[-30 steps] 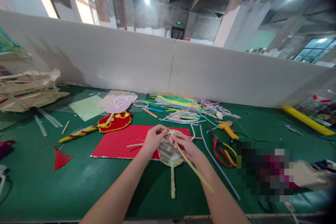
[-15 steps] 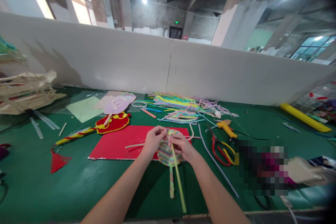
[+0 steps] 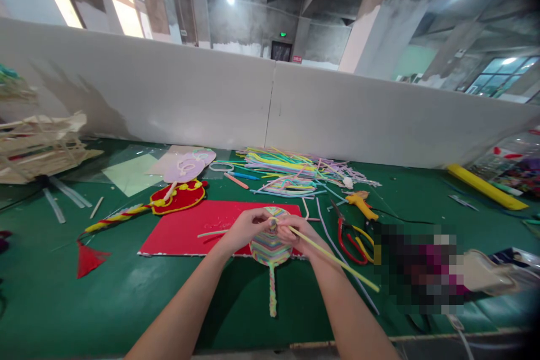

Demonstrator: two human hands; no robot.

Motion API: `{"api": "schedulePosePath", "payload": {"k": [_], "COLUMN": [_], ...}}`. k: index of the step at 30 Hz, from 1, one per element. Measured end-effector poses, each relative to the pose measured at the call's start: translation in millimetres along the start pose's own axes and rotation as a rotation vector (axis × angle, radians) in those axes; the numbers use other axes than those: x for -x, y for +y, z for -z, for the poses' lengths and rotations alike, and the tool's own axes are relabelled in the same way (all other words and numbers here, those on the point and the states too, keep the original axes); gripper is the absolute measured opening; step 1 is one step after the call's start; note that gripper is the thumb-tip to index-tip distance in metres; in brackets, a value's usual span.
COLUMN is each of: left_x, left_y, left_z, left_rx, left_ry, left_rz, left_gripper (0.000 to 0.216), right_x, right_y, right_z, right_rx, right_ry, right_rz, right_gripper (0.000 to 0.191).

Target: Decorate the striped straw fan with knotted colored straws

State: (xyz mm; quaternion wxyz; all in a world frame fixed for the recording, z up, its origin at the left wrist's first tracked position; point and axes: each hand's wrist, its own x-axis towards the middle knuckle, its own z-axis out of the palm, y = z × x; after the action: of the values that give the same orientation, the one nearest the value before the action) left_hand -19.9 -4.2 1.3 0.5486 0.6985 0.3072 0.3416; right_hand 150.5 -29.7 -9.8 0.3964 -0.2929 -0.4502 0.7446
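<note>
A round fan (image 3: pixel 270 252) covered in pastel zigzag stripes lies over the edge of a red board (image 3: pixel 177 236), its twisted handle (image 3: pixel 272 292) pointing toward me. Above its upper part, my left hand (image 3: pixel 248 228) and my right hand (image 3: pixel 300 232) meet with fingertips pinched. Both are closed on the near end of a yellow pipe cleaner (image 3: pixel 337 259), whose long free end runs out to the lower right over my right wrist. The fingers partly hide that near end. A pale green pipe cleaner (image 3: pixel 211 233) sticks out left of my left hand.
Behind the board lies a pile of coloured pipe cleaners (image 3: pixel 282 163). Red-handled pliers (image 3: pixel 349 247), a yellow glue gun (image 3: pixel 361 205) and a lilac pipe cleaner (image 3: pixel 337 247) lie to the right. A red fan (image 3: pixel 185 199) with a tassel (image 3: pixel 90 260) rests at left.
The yellow pipe cleaner's free end has swung from pointing down toward me out to the right. Both hands stay pinched together over the fan.
</note>
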Motion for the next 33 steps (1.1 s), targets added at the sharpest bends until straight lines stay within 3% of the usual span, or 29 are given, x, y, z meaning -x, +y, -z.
{"api": "schedulePosePath", "payload": {"k": [6,15,20,33], "left_x": [-1,-6,-6,-7], "left_y": [-3,-5,-6,-7], "left_z": [-2,-4,-7,-19], "left_rx": [-0.022,0.223,0.295,0.443], "left_ry": [-0.001,0.261,0.328,0.495], "left_rz": [-0.005,0.140,0.201,0.111], "left_gripper": [0.019,0.031,0.034,0.031], "right_x": [-2,0,0,-10], "right_y": [0,-8,-6,11], "right_z": [1,-12,-11,-25], "right_rx": [-0.042,0.008,0.030,0.198], "right_ry": [-0.075,-0.003,0.073,0.184], "right_rz": [-0.037,0.008,0.008,0.074], "right_gripper": [0.038,0.029,0.027,0.032]}}
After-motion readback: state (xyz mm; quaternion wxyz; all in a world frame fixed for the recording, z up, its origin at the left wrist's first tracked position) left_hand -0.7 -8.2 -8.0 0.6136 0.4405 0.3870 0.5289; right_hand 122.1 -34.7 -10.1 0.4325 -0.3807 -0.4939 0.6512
